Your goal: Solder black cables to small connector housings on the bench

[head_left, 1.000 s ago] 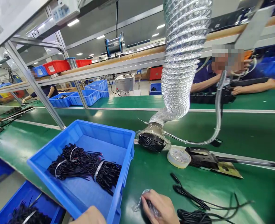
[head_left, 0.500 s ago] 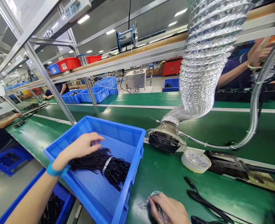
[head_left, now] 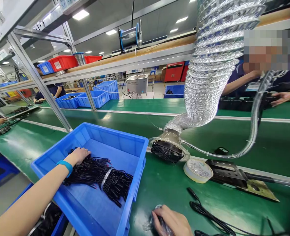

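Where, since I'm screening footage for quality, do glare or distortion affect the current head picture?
Head view: glare whitens the green workbench at left and glints along the foil duct; head view: wide-angle distortion seems to slant the metal upright; head view: the black cables by the left hand look sharp but dark.

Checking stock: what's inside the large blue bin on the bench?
Black cables, with a pale band across one bundle, lie in the large blue bin. The left grip rests on their left part, hiding what's beneath; anything under the pile is covered.
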`<state>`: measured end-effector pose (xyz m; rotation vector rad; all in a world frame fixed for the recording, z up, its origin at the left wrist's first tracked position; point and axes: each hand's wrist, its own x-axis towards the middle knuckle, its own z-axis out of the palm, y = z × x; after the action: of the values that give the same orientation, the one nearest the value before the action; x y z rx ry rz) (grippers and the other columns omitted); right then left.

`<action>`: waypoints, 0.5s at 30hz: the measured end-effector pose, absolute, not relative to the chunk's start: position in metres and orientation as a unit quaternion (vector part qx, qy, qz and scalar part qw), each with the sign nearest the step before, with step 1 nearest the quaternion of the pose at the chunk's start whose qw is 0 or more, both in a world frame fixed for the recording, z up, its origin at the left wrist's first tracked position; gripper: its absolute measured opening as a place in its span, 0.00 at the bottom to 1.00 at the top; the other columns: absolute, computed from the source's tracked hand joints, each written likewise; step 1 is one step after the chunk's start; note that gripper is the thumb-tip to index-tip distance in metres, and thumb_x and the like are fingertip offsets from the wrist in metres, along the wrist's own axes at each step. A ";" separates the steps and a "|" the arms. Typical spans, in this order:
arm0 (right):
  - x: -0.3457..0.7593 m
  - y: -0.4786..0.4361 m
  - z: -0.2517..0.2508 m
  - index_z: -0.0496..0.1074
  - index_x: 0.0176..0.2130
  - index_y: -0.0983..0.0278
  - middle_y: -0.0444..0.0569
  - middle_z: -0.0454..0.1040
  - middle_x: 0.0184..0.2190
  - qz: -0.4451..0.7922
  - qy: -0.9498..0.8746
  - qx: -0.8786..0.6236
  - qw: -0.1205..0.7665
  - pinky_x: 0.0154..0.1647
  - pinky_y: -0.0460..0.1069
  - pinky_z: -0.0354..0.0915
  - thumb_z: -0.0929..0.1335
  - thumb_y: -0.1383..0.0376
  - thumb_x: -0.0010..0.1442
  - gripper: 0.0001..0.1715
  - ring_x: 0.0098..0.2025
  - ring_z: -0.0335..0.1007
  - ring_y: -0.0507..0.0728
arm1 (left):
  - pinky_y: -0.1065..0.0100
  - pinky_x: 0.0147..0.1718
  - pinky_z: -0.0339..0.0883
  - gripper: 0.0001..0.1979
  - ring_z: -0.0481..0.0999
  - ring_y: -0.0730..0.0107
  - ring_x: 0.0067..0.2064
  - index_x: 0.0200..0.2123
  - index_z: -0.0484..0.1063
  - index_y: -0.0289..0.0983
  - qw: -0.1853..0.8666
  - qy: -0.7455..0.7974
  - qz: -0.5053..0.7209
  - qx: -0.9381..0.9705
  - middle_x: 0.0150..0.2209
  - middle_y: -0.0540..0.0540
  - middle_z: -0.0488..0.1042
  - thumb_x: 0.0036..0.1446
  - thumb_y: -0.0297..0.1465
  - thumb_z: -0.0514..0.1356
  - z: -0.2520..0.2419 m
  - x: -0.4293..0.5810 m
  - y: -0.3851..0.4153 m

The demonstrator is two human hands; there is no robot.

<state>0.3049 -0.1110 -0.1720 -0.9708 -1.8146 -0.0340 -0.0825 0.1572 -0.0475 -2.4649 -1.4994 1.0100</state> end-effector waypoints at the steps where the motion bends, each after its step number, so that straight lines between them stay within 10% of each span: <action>1: 0.305 -0.111 -0.171 0.68 0.38 0.64 0.44 0.67 0.23 -0.013 -0.755 -0.405 0.515 0.22 0.47 0.57 0.65 0.76 0.65 0.08 0.20 0.63 0.50 | 0.46 0.57 0.64 0.43 0.70 0.42 0.61 0.64 0.65 0.41 0.046 -0.488 0.335 -0.804 0.61 0.29 0.69 0.42 0.17 0.64 -0.050 -0.084 0.159; 15: 0.302 -0.110 -0.169 0.67 0.37 0.63 0.42 0.65 0.24 -0.005 -0.746 -0.445 0.494 0.24 0.47 0.54 0.63 0.75 0.66 0.08 0.22 0.62 0.50 | 0.46 0.59 0.62 0.52 0.67 0.40 0.64 0.65 0.64 0.39 0.060 -0.489 0.345 -0.799 0.65 0.28 0.65 0.31 0.13 0.63 -0.053 -0.085 0.168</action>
<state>0.3021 -0.1104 -0.1685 -1.0795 -1.8096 -0.0115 -0.0849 0.1683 -0.0526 -2.4185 -1.4800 1.0453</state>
